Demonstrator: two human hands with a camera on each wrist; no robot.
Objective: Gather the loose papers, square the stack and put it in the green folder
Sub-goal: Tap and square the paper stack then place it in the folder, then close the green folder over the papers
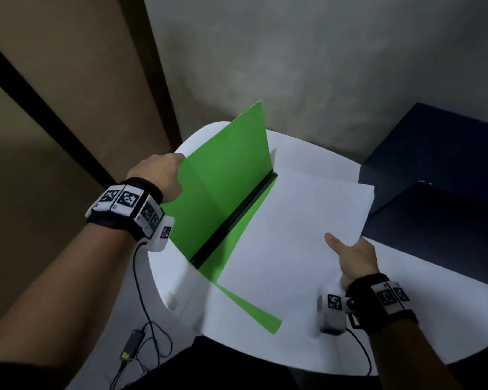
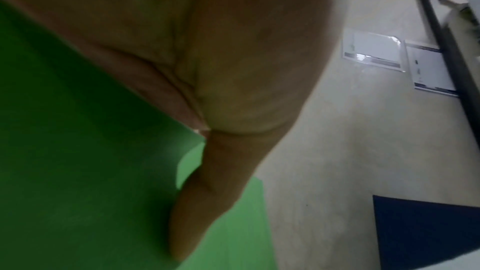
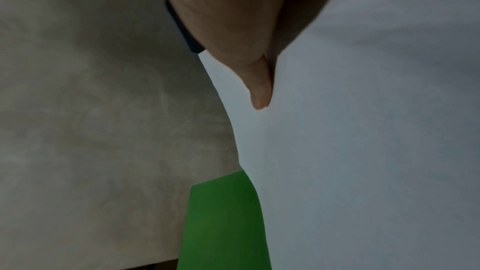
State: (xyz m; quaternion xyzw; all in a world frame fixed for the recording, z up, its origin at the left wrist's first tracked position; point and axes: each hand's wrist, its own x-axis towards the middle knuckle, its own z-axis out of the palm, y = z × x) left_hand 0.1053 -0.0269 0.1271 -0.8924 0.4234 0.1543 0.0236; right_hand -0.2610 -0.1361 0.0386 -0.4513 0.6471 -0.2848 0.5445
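- My left hand (image 1: 158, 175) grips the outer edge of the raised cover of the green folder (image 1: 223, 190); my thumb lies on its inner side, and the cover stands tilted up.
- My right hand (image 1: 352, 257) pinches the near right corner of the stack of papers (image 1: 293, 235), thumb on top.
- The stack lies over the flat half of the folder, between my two hands, on the white tabletop (image 1: 406, 319).
- Beyond my right hand stands a dark blue box (image 1: 440, 192).

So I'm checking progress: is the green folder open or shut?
Open: the left hand holds the green folder's cover up, while the right hand lays the paper stack inside.
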